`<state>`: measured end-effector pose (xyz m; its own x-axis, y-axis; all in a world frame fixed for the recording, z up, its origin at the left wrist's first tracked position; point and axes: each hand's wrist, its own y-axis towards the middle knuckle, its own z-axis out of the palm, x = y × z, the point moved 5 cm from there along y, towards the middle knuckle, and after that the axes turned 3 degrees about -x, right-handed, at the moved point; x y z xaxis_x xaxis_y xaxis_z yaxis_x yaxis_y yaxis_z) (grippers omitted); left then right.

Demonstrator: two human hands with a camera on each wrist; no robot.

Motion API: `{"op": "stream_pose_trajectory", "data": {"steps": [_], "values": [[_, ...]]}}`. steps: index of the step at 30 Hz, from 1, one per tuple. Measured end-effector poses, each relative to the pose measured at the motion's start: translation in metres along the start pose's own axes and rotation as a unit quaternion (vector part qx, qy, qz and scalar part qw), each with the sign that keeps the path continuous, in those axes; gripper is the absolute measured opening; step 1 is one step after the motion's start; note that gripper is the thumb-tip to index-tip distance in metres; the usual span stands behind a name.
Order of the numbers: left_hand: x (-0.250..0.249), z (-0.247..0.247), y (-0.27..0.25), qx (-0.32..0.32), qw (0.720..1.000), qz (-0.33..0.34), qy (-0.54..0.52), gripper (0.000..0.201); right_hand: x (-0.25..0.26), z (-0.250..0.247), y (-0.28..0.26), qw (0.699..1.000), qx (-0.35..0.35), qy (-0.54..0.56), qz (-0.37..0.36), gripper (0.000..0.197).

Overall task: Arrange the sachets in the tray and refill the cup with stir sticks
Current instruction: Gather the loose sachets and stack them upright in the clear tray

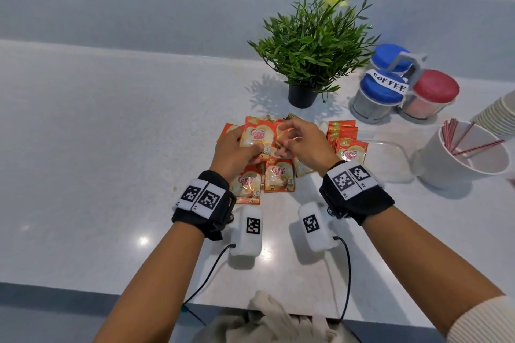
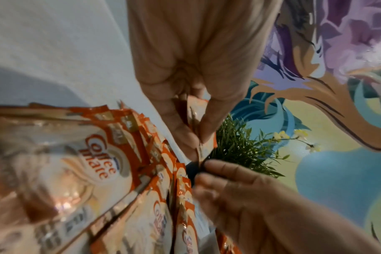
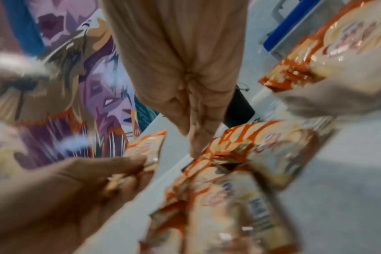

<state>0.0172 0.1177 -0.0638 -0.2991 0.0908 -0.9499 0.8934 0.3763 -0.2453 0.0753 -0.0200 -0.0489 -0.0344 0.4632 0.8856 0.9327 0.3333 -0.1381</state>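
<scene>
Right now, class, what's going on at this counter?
A person is sorting creamer sachets on a white counter. The left hand grips a small stack of sachets, while the right hand reaches over the loose pile, fingers curled; whether it pinches one is unclear. Some sachets already stand in the clear tray. The white cup holds only a few stir sticks.

Glossy orange-and-cream foil sachets (image 1: 279,179); smooth speckled white stone-look table (image 1: 83,147), slight sheen; clear plastic tray (image 1: 401,153); matt white paper cup (image 1: 457,167).
</scene>
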Motion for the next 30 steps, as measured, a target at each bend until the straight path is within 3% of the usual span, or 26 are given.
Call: {"op": "stream_pose_trajectory", "data": {"steps": [2,4,8,20,23,26,30], "values": [[0.005,-0.003,0.001,-0.014,0.999,-0.026,-0.029,0.033,-0.008,0.004,-0.001,0.985,0.06,-0.16,-0.009,0.035],[0.008,-0.005,0.001,-0.016,0.998,-0.037,-0.045,0.034,-0.02,0.013,-0.003,0.949,0.144,-0.279,-0.008,0.055],[0.007,-0.003,0.0,-0.003,0.998,-0.037,-0.052,0.03,-0.031,0.027,-0.009,0.925,0.177,-0.336,-0.002,0.07],[0.023,-0.009,0.001,-0.022,0.993,-0.059,-0.095,0.024,-0.013,-0.008,-0.007,0.973,0.042,-0.226,0.004,0.047],[0.023,-0.007,0.001,-0.023,0.995,-0.056,-0.084,0.03,-0.005,-0.017,-0.006,0.991,0.039,-0.125,0.016,0.037],[0.018,-0.001,0.0,0.012,0.994,-0.048,-0.096,0.034,0.001,-0.021,-0.006,0.998,0.05,0.03,0.034,0.028],[0.01,0.012,-0.009,0.066,0.986,-0.054,-0.143,0.025,0.002,-0.017,-0.002,0.999,0.001,0.039,0.038,0.024]]}}
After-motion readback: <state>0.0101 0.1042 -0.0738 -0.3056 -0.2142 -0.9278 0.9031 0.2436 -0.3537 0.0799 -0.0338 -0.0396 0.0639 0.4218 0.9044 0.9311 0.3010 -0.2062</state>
